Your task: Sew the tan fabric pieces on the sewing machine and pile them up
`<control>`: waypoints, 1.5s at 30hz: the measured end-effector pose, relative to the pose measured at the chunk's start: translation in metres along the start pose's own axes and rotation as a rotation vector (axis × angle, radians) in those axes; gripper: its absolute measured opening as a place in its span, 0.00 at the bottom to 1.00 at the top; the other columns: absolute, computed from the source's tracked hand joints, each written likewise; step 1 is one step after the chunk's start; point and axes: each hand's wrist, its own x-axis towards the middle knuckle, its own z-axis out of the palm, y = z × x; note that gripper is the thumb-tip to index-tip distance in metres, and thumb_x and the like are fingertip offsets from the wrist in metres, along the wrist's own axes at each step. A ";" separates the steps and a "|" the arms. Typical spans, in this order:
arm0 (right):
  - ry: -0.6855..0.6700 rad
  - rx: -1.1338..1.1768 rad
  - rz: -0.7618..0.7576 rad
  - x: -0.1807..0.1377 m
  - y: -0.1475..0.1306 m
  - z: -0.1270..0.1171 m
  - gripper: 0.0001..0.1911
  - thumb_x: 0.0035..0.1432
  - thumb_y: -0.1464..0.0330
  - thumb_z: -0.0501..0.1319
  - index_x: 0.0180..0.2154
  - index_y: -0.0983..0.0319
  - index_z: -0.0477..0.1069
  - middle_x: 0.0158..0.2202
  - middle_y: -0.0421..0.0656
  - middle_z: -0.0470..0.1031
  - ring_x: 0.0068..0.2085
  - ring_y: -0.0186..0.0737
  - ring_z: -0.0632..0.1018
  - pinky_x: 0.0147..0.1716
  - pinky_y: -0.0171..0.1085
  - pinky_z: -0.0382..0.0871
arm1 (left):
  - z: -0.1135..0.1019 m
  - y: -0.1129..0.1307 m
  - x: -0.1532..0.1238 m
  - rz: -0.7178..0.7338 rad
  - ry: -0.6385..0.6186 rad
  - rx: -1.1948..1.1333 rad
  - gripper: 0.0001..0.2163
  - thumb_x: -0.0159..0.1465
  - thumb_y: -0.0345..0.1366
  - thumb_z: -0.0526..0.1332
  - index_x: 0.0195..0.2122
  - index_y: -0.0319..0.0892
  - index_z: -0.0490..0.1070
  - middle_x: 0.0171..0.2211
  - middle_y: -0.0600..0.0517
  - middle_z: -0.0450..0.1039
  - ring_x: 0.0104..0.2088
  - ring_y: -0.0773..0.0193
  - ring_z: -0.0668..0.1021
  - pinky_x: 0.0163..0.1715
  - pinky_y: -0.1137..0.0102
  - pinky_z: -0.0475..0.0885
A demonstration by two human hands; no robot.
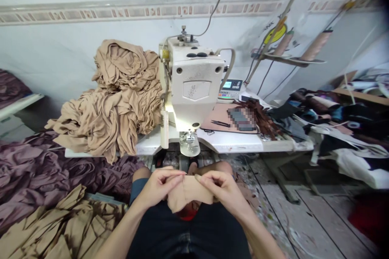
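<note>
Over my lap I hold a small tan fabric piece [189,195] between both hands. My left hand [158,188] pinches its left edge with curled fingers. My right hand [223,188] grips its right side, thumb on top. Straight ahead stands a white sewing machine [194,89], with its presser foot [190,137] above the table edge. Neither hand touches the machine.
A heap of tan cloth [118,97] lies on the sewing table [234,141] left of the machine. Purple cloth [45,170] and more tan cloth [60,226] pile at my left. Scissors [220,123], thread cones [317,44] and cluttered fabric [343,121] sit to the right.
</note>
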 end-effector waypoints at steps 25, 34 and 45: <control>0.323 0.197 -0.119 0.056 -0.031 -0.018 0.26 0.48 0.46 0.79 0.26 0.64 0.82 0.22 0.40 0.74 0.26 0.38 0.70 0.27 0.36 0.62 | -0.004 0.045 0.065 -0.002 0.340 0.062 0.16 0.64 0.48 0.70 0.30 0.43 0.72 0.20 0.59 0.61 0.22 0.67 0.65 0.25 0.73 0.57; 0.434 0.156 -0.181 0.077 -0.027 -0.025 0.25 0.48 0.47 0.77 0.26 0.64 0.82 0.24 0.42 0.78 0.29 0.42 0.73 0.30 0.38 0.66 | 0.003 0.033 0.094 0.087 0.379 -0.147 0.15 0.64 0.46 0.72 0.37 0.44 0.68 0.22 0.64 0.56 0.22 0.70 0.62 0.26 0.75 0.58; 0.327 0.004 -0.020 0.023 0.059 -0.018 0.34 0.58 0.37 0.68 0.22 0.61 0.76 0.19 0.39 0.68 0.22 0.37 0.67 0.21 0.36 0.57 | -0.031 0.014 0.066 0.043 0.304 0.094 0.14 0.70 0.47 0.65 0.41 0.40 0.81 0.35 0.48 0.82 0.37 0.56 0.82 0.36 0.69 0.75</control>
